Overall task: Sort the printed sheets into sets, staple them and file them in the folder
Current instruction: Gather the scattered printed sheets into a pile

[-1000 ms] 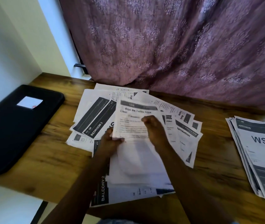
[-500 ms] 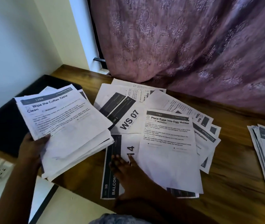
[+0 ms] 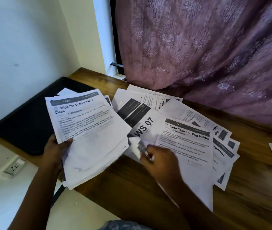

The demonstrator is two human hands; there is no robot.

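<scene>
Right hand [image 3: 161,161] risen, fingers [image 3: 147,153] pinching a sheet corner [image 3: 134,143], left hand [image 3: 54,150] gripping stack [image 3: 88,130], headings pointing away.

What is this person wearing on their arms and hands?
The left hand and right hand are ungloved, both forearms bare: no sleeves or watch in view. A pale glint on a right finger may be a ring; too blurred to tell.

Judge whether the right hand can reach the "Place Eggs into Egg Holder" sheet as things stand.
Probably yes. The Place Eggs into Egg Holder sheet lies uppermost and uncovered, right by the right hand, though that hand pinches a curled sheet corner.
</scene>
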